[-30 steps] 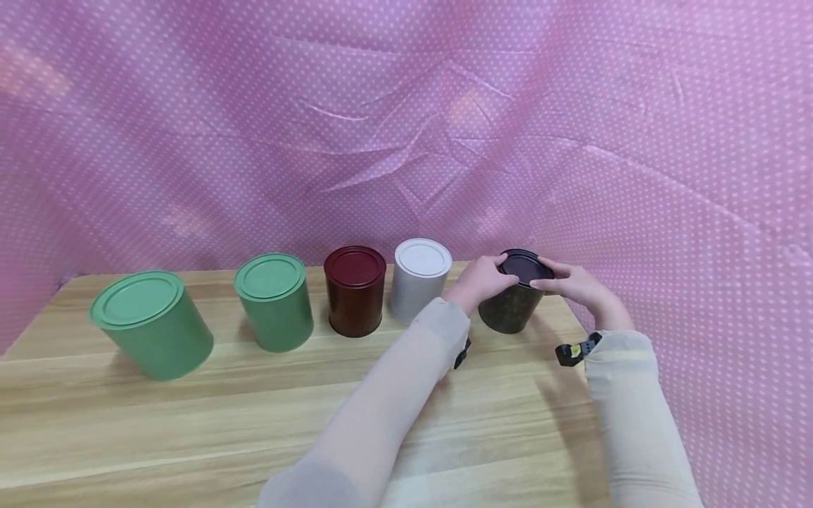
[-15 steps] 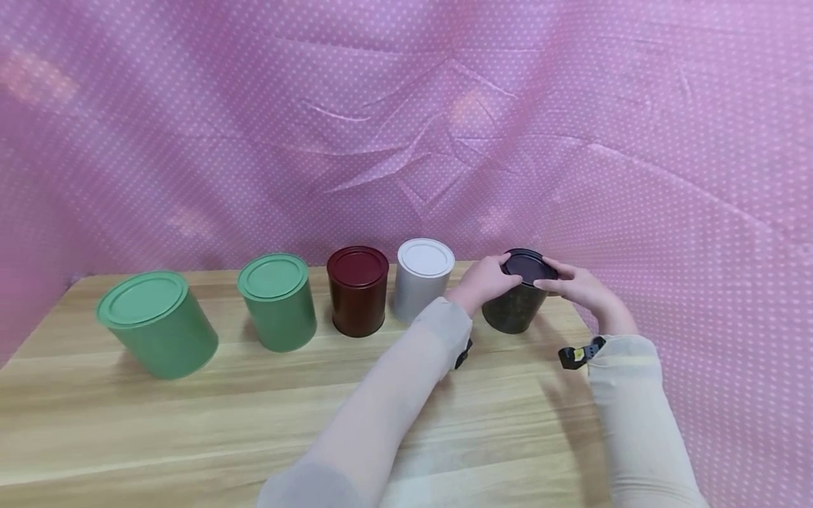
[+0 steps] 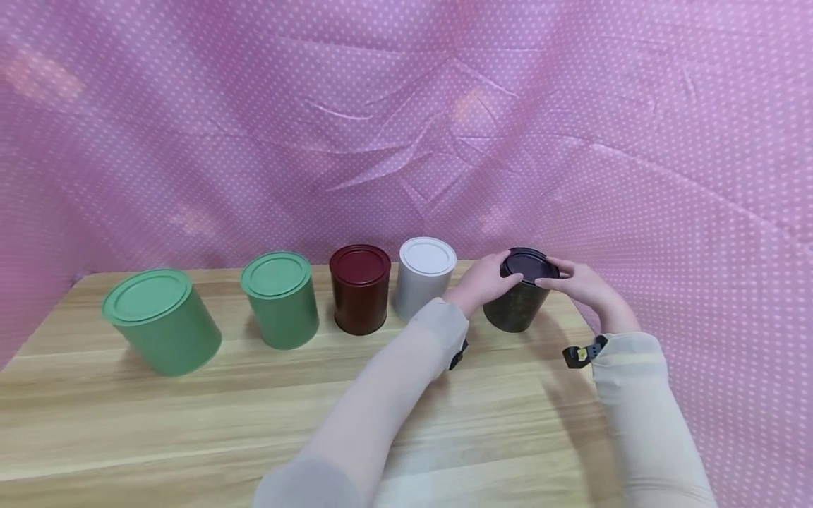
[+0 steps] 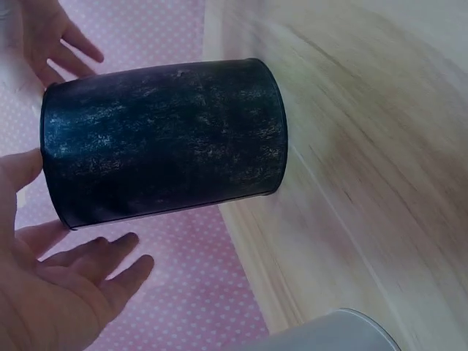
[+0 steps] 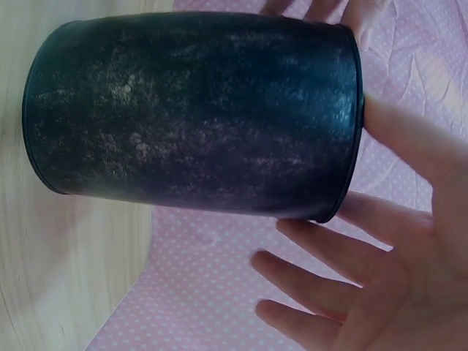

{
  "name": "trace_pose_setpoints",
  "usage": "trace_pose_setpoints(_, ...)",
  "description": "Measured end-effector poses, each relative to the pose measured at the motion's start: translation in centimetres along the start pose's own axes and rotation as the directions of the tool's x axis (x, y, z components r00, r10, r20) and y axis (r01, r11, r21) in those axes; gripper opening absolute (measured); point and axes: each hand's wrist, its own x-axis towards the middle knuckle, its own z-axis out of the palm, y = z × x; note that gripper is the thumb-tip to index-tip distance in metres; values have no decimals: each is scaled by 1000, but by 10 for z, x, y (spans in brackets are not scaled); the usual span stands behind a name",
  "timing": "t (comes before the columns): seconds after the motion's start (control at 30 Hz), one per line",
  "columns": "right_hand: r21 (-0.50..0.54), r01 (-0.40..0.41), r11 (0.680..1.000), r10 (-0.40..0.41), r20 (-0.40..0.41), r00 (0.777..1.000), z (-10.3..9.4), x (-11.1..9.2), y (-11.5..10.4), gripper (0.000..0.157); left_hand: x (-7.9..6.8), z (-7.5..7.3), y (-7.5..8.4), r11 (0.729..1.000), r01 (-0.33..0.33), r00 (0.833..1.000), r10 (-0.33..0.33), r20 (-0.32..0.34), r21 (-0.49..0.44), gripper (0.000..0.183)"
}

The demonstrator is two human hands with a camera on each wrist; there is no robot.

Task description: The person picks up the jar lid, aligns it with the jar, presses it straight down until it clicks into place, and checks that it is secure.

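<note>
A black round can (image 3: 516,303) with a scuffed side and a recessed lid stands upright at the right end of the row in the head view. My left hand (image 3: 485,282) grips its top rim from the left, thumb at the near edge and index finger farther back. From the right, my right hand (image 3: 583,288) grips the same rim with thumb and index finger. In the left wrist view the left hand's other fingers (image 4: 124,256) are spread beside the can. The right hand's lower fingers (image 5: 307,285) likewise extend away from its wall in the right wrist view.
Left of the black can stand a white can (image 3: 424,282), a dark red can (image 3: 360,300), a green can (image 3: 281,310) and a larger green can (image 3: 166,331). They share a wooden table (image 3: 209,430). Pink dotted cloth (image 3: 356,127) hangs behind and at the right.
The head view has shifted slightly, so everything sits a little farther right in it. Both hands keep the same hold on the black can's rim.
</note>
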Motion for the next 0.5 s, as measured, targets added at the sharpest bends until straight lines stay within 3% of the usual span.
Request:
trace_pose_setpoints(0.17,24,11,1000,-9,-81,997,1,-6,-4,76,-20,-11,-1,997,-34,999,32,31,70,62)
trace_pose_setpoints(0.3,-2,4,1000,-4,-139,990,-1,-10,-6,77,-47,-29,-7,994,-2,999,-3,38,113,62)
trace_pose_setpoints(0.5,3,12,1000,-11,-150,989,3,-20,-9,77,-101,-60,-38,991,9,1000,-8,-2,132,61)
